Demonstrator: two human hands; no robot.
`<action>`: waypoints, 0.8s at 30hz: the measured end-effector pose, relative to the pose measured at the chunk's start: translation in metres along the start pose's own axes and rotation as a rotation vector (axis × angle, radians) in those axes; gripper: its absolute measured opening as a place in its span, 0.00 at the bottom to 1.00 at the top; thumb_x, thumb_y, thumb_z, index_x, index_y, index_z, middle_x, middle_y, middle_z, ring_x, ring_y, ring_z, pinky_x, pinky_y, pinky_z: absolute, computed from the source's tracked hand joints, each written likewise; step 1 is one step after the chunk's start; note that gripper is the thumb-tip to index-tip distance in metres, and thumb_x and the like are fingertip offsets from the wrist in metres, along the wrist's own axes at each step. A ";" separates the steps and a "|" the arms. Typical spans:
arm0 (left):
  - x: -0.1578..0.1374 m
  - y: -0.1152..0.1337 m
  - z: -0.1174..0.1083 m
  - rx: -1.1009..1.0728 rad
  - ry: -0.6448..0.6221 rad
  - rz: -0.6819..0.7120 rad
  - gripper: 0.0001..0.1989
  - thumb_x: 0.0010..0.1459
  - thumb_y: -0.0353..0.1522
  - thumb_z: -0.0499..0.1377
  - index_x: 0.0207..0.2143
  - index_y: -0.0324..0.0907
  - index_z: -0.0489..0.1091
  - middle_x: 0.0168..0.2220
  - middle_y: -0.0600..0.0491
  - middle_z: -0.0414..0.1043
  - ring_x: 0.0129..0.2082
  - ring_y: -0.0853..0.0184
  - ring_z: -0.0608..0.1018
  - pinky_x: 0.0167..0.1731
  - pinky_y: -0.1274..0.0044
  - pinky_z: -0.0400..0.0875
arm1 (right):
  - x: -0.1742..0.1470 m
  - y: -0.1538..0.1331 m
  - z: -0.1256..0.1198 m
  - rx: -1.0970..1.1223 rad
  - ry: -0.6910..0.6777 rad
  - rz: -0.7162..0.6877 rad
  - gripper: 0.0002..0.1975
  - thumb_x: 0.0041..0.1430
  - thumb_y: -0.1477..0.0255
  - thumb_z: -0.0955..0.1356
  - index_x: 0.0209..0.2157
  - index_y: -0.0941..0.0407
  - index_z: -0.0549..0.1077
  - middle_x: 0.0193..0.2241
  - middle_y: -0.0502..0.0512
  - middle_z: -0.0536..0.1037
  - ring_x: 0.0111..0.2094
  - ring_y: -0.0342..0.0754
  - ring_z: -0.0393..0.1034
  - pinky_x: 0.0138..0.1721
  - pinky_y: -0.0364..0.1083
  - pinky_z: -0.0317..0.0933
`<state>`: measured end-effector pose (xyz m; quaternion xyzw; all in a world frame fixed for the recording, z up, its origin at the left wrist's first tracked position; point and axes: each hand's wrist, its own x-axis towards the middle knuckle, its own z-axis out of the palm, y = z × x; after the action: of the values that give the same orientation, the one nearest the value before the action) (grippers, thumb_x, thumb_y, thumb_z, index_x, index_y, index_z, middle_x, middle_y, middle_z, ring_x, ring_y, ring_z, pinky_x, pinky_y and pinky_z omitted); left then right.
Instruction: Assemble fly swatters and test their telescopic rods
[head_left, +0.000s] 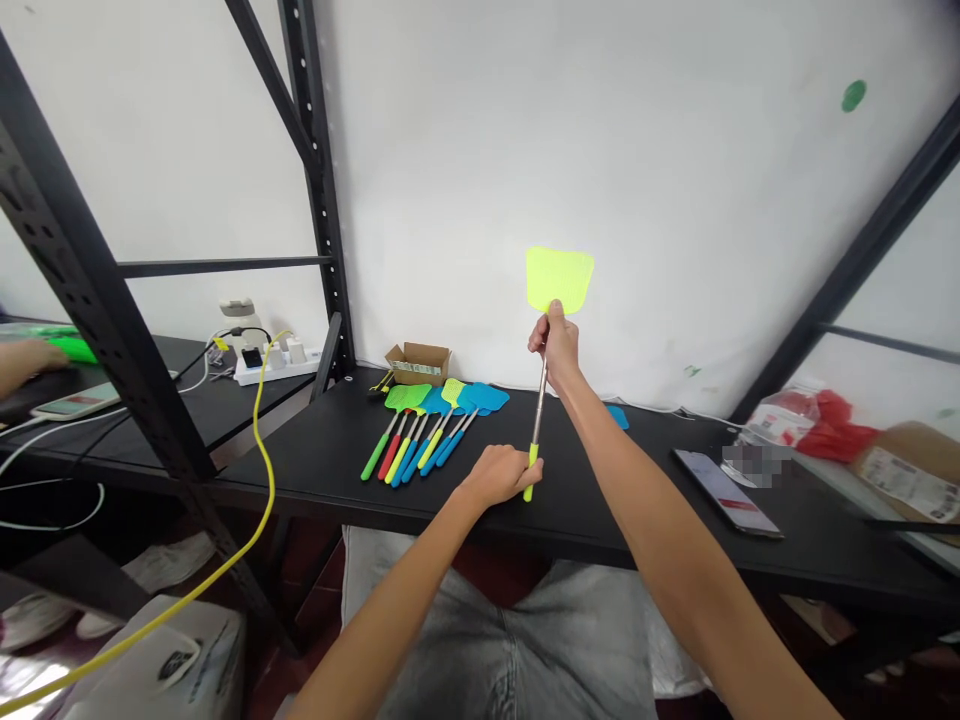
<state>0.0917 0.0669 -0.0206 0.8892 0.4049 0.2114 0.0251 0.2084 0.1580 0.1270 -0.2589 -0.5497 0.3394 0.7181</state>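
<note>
A yellow-green fly swatter (559, 279) with a silver telescopic rod stands nearly upright before me, its head against the white wall behind. My left hand (501, 474) is closed around its yellow handle, low over the black table. Higher up, my right hand (557, 345) pinches the top of the rod just below the head, thumb pointing up. To the left, several more fly swatters (429, 440) lie side by side in a row, with green, red, yellow and blue handles toward me. A blue piece (619, 417) behind my right forearm is mostly hidden.
A small open cardboard box (420, 362) stands behind the row. A phone (726, 490) lies at right, near plastic bags (814, 425) and a carton (911, 470). Left are a power strip (281, 366), a yellow cable (262, 440), black shelf posts and another person's hand (30, 358).
</note>
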 end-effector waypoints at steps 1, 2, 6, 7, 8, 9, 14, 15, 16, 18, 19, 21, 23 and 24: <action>0.000 0.000 0.000 0.005 0.001 0.002 0.30 0.67 0.45 0.41 0.24 0.40 0.73 0.24 0.45 0.74 0.27 0.61 0.77 0.29 0.76 0.57 | 0.000 0.000 0.000 0.005 -0.001 -0.005 0.28 0.58 0.45 0.62 0.18 0.53 0.61 0.12 0.46 0.62 0.14 0.39 0.59 0.18 0.41 0.56; 0.000 0.000 0.000 0.011 0.001 0.006 0.30 0.67 0.45 0.41 0.24 0.40 0.73 0.24 0.45 0.74 0.27 0.61 0.77 0.28 0.76 0.57 | -0.001 0.001 0.001 0.007 -0.001 -0.008 0.27 0.58 0.45 0.62 0.18 0.53 0.61 0.11 0.45 0.61 0.14 0.39 0.59 0.18 0.41 0.56; 0.000 0.000 0.002 0.006 0.011 0.005 0.30 0.67 0.45 0.41 0.23 0.40 0.72 0.24 0.45 0.74 0.28 0.61 0.77 0.28 0.76 0.57 | -0.001 -0.002 0.005 -0.020 0.007 0.007 0.27 0.58 0.45 0.61 0.19 0.52 0.60 0.12 0.45 0.61 0.15 0.40 0.60 0.18 0.41 0.56; 0.000 -0.001 0.003 -0.006 0.014 0.004 0.30 0.67 0.45 0.41 0.23 0.40 0.72 0.24 0.45 0.74 0.28 0.61 0.77 0.29 0.76 0.57 | -0.001 -0.003 0.005 -0.031 0.014 0.017 0.27 0.58 0.45 0.61 0.19 0.52 0.60 0.12 0.45 0.61 0.15 0.40 0.60 0.18 0.41 0.56; 0.000 -0.001 0.004 -0.018 0.017 0.004 0.29 0.67 0.45 0.42 0.23 0.40 0.72 0.24 0.45 0.73 0.28 0.61 0.77 0.29 0.76 0.57 | -0.001 -0.004 0.005 -0.041 0.022 0.027 0.28 0.58 0.44 0.60 0.19 0.52 0.60 0.12 0.45 0.61 0.15 0.40 0.60 0.18 0.41 0.56; 0.001 -0.002 0.005 -0.029 0.018 0.004 0.29 0.67 0.45 0.42 0.23 0.40 0.72 0.24 0.45 0.73 0.28 0.61 0.77 0.29 0.76 0.57 | -0.001 -0.005 0.005 -0.048 0.028 0.034 0.28 0.58 0.44 0.60 0.19 0.52 0.60 0.12 0.45 0.61 0.15 0.40 0.60 0.18 0.41 0.56; 0.002 -0.003 0.006 -0.091 0.016 -0.034 0.28 0.66 0.45 0.44 0.23 0.40 0.71 0.23 0.46 0.72 0.29 0.61 0.77 0.29 0.76 0.58 | -0.019 0.013 -0.001 -0.086 0.018 0.078 0.28 0.57 0.43 0.61 0.18 0.52 0.60 0.11 0.46 0.60 0.14 0.40 0.58 0.17 0.41 0.56; 0.003 -0.003 0.006 -0.102 0.014 -0.048 0.28 0.66 0.45 0.44 0.23 0.39 0.71 0.23 0.46 0.72 0.29 0.60 0.77 0.30 0.75 0.58 | -0.027 0.020 -0.003 -0.097 0.017 0.099 0.28 0.57 0.44 0.61 0.18 0.52 0.60 0.11 0.45 0.60 0.14 0.40 0.57 0.17 0.41 0.55; 0.003 -0.004 0.005 -0.109 0.011 -0.060 0.28 0.65 0.46 0.44 0.23 0.39 0.71 0.23 0.45 0.72 0.29 0.60 0.77 0.30 0.75 0.59 | -0.036 0.028 -0.005 -0.104 0.011 0.118 0.28 0.57 0.44 0.62 0.17 0.52 0.60 0.11 0.46 0.60 0.14 0.40 0.58 0.18 0.41 0.56; 0.003 -0.004 0.005 -0.108 0.005 -0.080 0.28 0.65 0.46 0.44 0.23 0.39 0.71 0.24 0.45 0.73 0.30 0.59 0.77 0.31 0.74 0.59 | -0.053 0.043 -0.010 -0.102 -0.003 0.164 0.29 0.56 0.44 0.62 0.17 0.53 0.61 0.11 0.46 0.61 0.14 0.40 0.58 0.17 0.41 0.55; 0.003 -0.004 0.005 -0.104 0.003 -0.087 0.28 0.65 0.46 0.44 0.23 0.39 0.72 0.25 0.44 0.73 0.30 0.59 0.78 0.31 0.74 0.60 | -0.061 0.049 -0.012 -0.095 -0.010 0.182 0.29 0.56 0.43 0.62 0.17 0.53 0.62 0.11 0.46 0.62 0.14 0.40 0.58 0.18 0.41 0.55; 0.004 -0.004 0.005 -0.094 0.001 -0.093 0.29 0.65 0.46 0.43 0.24 0.39 0.73 0.26 0.44 0.74 0.31 0.58 0.78 0.32 0.74 0.60 | -0.073 0.055 -0.017 -0.090 -0.040 0.214 0.29 0.55 0.43 0.62 0.18 0.54 0.64 0.13 0.47 0.65 0.15 0.40 0.60 0.18 0.41 0.56; 0.004 -0.004 0.005 -0.079 -0.002 -0.096 0.29 0.66 0.45 0.43 0.24 0.39 0.73 0.26 0.43 0.74 0.32 0.58 0.78 0.32 0.74 0.60 | -0.082 0.056 -0.021 -0.101 -0.078 0.235 0.29 0.56 0.44 0.62 0.18 0.54 0.66 0.14 0.48 0.67 0.16 0.40 0.61 0.19 0.40 0.57; 0.004 -0.004 0.005 -0.074 -0.004 -0.098 0.29 0.66 0.45 0.43 0.24 0.39 0.73 0.27 0.43 0.74 0.32 0.58 0.78 0.33 0.74 0.60 | -0.086 0.055 -0.023 -0.107 -0.091 0.243 0.29 0.56 0.44 0.62 0.19 0.54 0.66 0.14 0.49 0.68 0.16 0.40 0.61 0.19 0.40 0.57</action>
<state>0.0935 0.0726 -0.0250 0.8672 0.4400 0.2228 0.0692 0.2050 0.1268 0.0270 -0.3459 -0.5635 0.4054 0.6312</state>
